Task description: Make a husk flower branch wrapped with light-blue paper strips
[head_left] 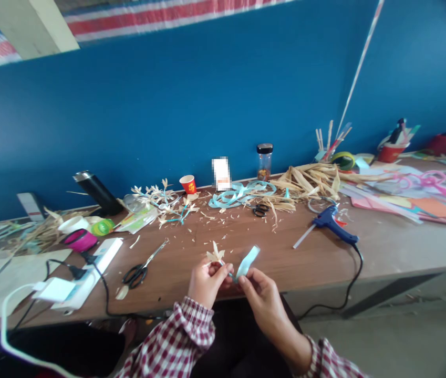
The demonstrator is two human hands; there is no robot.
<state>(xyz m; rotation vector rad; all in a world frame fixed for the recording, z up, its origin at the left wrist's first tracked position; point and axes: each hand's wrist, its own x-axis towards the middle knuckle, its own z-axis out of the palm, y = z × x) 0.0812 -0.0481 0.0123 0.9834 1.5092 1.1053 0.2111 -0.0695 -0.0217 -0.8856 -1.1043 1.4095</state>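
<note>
At six o'clock, over the near edge of the brown table (272,262): left hand (205,283), fingers closed in a pinch on the light-blue stem of one cream, pointed-petalled flower (215,255); right hand (264,296), thumb and fingers pinched together on one flat light-blue ribbon strip (248,260), its free end toward one o'clock. From the hands: twelve o'clock, looped light-blue ribbon coil (226,198); eleven o'clock, cream flowers on blue stems (154,195); two o'clock, blue plastic glue gun (335,226); nine o'clock, black-handled metal scissors (136,274).
</note>
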